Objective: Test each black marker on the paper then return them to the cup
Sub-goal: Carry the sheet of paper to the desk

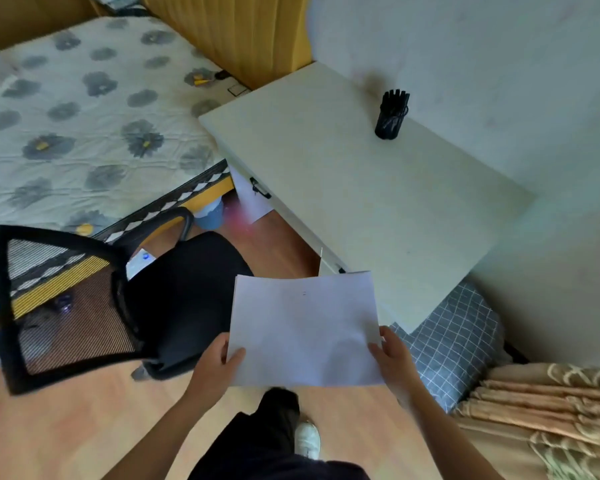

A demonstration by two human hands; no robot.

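Note:
A white sheet of paper (303, 327) is held in the air in front of me, short of the pale desk (343, 188). My left hand (215, 365) pinches its lower left edge, thumb on top. My right hand (394, 362) pinches its lower right edge the same way. Far back on the desk, near the wall, stands a black mesh cup (390, 123) with several black markers (395, 98) sticking out of it, caps up.
A black mesh office chair (94, 299) stands left of me, turned away from the desk. A bed with a flowered cover (84, 109) fills the left. A checked cushion (454, 348) and a striped blanket (548, 410) lie to the right. My shoe (307, 439) is on the wooden floor.

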